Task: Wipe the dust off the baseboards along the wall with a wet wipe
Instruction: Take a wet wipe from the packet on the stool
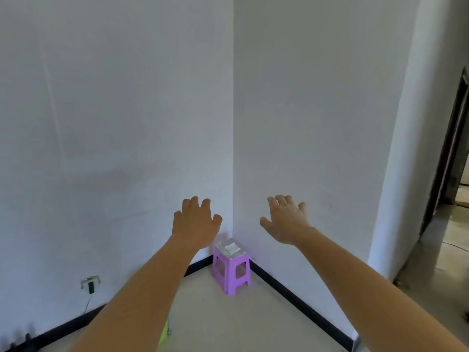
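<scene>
The left hand point(195, 222) and right hand point(286, 219) are held out empty, fingers spread; the wet wipe point(232, 247) is found below and between them on the stool point(228, 261) where the baseboards point(299, 301) meet, and is judged nearer the left.

Soft, even, cool-tinted daylight, brighter at the right doorway point(456, 158); slightly blurred overall, with wide-angle bending at edges.

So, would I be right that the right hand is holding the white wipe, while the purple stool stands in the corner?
Not quite. The head view shows the right hand open and empty; the white wipe lies on top of the purple stool, which does stand in the corner.
</scene>
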### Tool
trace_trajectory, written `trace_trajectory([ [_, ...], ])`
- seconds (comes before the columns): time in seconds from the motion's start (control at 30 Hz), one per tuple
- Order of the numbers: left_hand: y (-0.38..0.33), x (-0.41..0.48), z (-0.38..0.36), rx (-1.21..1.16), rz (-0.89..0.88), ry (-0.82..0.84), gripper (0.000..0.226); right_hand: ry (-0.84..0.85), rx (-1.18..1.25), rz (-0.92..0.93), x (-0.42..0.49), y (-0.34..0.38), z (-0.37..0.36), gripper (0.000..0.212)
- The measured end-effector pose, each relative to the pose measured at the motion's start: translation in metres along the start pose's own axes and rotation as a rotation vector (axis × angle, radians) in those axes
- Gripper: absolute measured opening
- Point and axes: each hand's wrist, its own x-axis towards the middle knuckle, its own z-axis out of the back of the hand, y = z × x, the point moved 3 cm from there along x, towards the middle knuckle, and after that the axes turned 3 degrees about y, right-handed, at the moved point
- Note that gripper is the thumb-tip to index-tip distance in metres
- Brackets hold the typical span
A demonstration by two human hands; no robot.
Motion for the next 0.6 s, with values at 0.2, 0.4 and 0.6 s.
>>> trace_trajectory([
  [0.2, -0.006, 0.063, -0.035, 0.007, 0.002, 0.024, 0.051, 0.005, -0.032, 0.004, 0.056, -0.020, -0.023, 0.058],
  [0.4, -0.030, 0.154, -0.074, -0.012, -0.005, 0.025, 0.052, -0.008, -0.037, -0.003, 0.147, -0.060, -0.047, 0.058],
  [0.6, -0.048, 0.246, -0.121, -0.012, -0.013, -0.006, 0.051, -0.009, -0.014, -0.001, 0.244, -0.092, -0.087, 0.057],
])
